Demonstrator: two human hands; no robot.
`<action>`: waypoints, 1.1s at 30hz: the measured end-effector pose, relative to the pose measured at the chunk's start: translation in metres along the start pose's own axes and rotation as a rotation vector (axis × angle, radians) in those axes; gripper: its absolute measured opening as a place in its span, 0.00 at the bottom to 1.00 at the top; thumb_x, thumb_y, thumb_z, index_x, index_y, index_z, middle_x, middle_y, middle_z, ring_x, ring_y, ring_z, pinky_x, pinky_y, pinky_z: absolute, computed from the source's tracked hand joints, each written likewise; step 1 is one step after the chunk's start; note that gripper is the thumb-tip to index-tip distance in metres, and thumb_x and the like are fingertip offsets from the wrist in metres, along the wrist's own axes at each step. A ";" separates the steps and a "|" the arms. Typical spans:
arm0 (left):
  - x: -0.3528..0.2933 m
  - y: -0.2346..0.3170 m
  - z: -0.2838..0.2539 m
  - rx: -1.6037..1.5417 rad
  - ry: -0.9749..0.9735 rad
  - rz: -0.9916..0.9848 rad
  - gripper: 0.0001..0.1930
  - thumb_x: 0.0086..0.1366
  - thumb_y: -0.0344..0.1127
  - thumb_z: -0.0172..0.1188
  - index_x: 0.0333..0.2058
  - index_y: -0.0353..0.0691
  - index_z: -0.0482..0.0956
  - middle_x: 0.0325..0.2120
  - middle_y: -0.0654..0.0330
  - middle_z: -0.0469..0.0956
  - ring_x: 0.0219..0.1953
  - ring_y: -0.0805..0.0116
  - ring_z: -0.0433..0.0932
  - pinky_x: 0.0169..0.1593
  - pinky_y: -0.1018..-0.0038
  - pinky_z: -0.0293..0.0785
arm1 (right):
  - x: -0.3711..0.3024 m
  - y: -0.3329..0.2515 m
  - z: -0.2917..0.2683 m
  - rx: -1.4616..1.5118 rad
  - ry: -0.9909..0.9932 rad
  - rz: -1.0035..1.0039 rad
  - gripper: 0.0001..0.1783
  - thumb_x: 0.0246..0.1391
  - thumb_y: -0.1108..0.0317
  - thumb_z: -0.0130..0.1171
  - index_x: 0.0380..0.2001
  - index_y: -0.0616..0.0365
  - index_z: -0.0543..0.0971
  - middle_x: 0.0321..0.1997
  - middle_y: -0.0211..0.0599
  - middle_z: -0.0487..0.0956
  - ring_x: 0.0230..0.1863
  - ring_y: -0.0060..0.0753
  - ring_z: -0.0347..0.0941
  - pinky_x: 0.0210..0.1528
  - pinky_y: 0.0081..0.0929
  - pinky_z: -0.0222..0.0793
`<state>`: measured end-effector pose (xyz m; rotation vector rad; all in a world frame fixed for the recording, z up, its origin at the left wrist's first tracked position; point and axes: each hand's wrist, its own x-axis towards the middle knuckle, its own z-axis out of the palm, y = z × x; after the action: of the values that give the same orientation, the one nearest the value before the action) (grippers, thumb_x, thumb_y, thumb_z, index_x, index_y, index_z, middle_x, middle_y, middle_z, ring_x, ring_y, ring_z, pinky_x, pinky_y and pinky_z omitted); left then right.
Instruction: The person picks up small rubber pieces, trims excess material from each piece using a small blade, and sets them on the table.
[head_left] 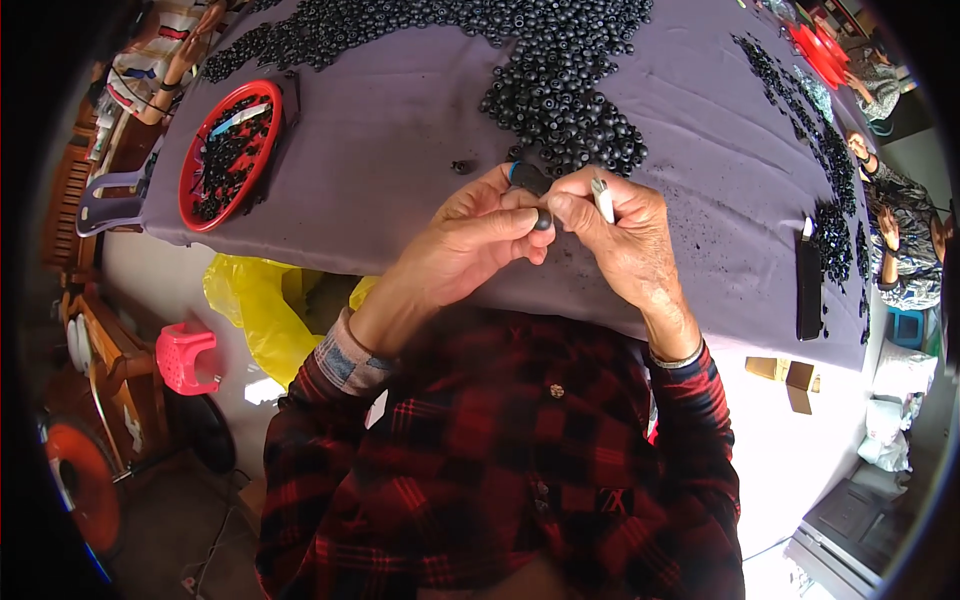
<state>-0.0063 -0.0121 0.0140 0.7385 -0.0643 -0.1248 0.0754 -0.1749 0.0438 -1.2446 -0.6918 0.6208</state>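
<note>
Over the table's near edge, my left hand [470,235] pinches a small round black part [543,220] between thumb and fingers. Its index finger wears a dark cover [528,178] with a blue band. Close against it, my right hand [625,230] is closed around a slim tool with a white handle [603,200]; the tool's working end is hidden by the fingers. Just beyond both hands lies a large heap of similar round black parts [560,110], some showing a hole. One loose black part [461,167] sits left of the heap.
A purple-grey cloth [370,150] covers the table. At left stands a red basin [184,190] holding black bits and a light-handled tool. Right lie a black strip-shaped object [808,285] and scattered black pieces [832,240]. A yellow bag [262,325] hangs below. Other people's hands show at both sides.
</note>
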 end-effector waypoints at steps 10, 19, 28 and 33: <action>-0.005 0.024 -0.032 0.861 0.437 0.204 0.10 0.61 0.29 0.61 0.42 0.40 0.75 0.28 0.66 0.76 0.29 0.80 0.72 0.35 0.81 0.70 | 0.000 0.002 -0.024 -0.866 0.169 -0.142 0.06 0.51 0.71 0.66 0.29 0.61 0.78 0.21 0.27 0.73 0.24 0.15 0.63 0.27 0.19 0.63; -0.007 0.038 -0.086 1.423 0.715 0.441 0.08 0.59 0.28 0.63 0.37 0.33 0.77 0.26 0.66 0.77 0.27 0.81 0.71 0.31 0.80 0.69 | 0.048 0.031 -0.011 -1.098 0.003 -0.307 0.16 0.46 0.74 0.64 0.42 0.54 0.79 0.32 0.43 0.79 0.35 0.48 0.76 0.35 0.40 0.73; -0.004 0.037 -0.073 1.523 0.722 0.485 0.13 0.60 0.29 0.63 0.42 0.30 0.75 0.28 0.60 0.77 0.27 0.78 0.73 0.32 0.79 0.71 | 0.058 0.038 -0.003 -1.221 -0.135 -0.317 0.11 0.43 0.75 0.63 0.34 0.56 0.80 0.32 0.39 0.79 0.32 0.46 0.77 0.34 0.37 0.73; -0.002 0.022 -0.030 0.861 0.472 0.254 0.12 0.63 0.30 0.60 0.45 0.36 0.75 0.30 0.65 0.77 0.28 0.81 0.70 0.33 0.81 0.69 | 0.038 0.014 -0.002 -0.994 -0.014 -0.380 0.12 0.44 0.73 0.66 0.35 0.59 0.79 0.30 0.37 0.78 0.28 0.39 0.75 0.31 0.29 0.71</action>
<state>-0.0032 0.0238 0.0067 1.5914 0.2552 0.3460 0.1006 -0.1445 0.0350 -1.9343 -1.2878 -0.0810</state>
